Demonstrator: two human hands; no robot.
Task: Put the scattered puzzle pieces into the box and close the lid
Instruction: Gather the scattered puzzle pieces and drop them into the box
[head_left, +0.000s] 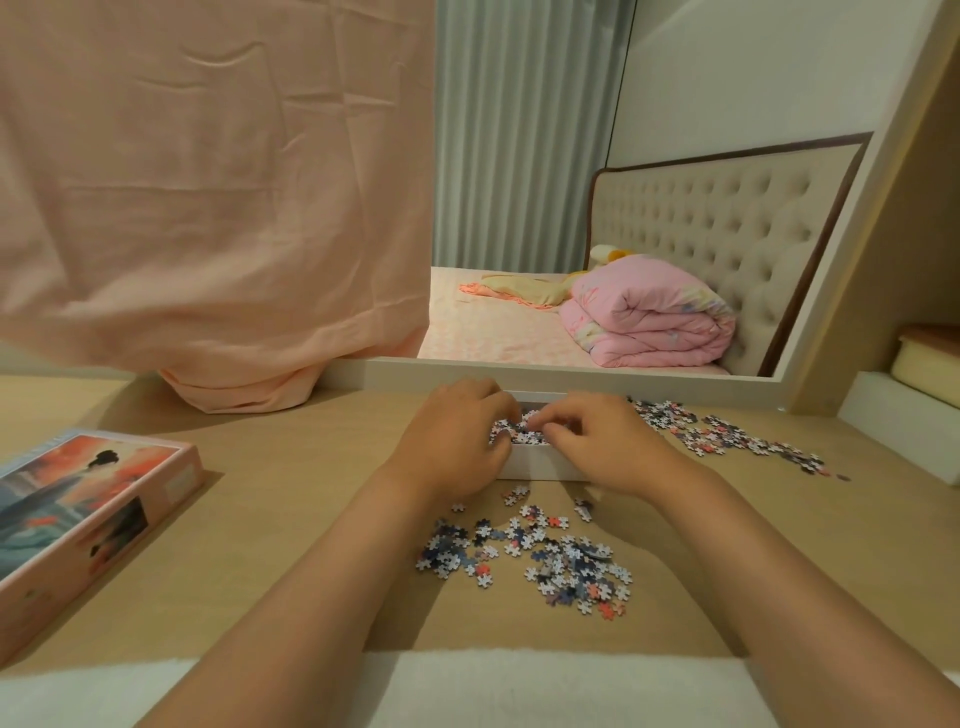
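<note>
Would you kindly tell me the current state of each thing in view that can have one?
white box: open, holding pieces.
lid: off, picture side up, on the desk to the left, apart from the box.
near pieces: loose on the desk in front of the box.
far pieces: loose, right of the box.
left hand: fingers curled down onto the box's pieces; grip unclear.
right hand: likewise.

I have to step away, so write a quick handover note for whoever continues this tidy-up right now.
Left hand and right hand: over the open box, fingers curled among the pieces inside; a grip is unclear.
Done: some pieces boxed.
To do: near pile, far-right pile, then fit the lid, lying on the desk at left.
</note>
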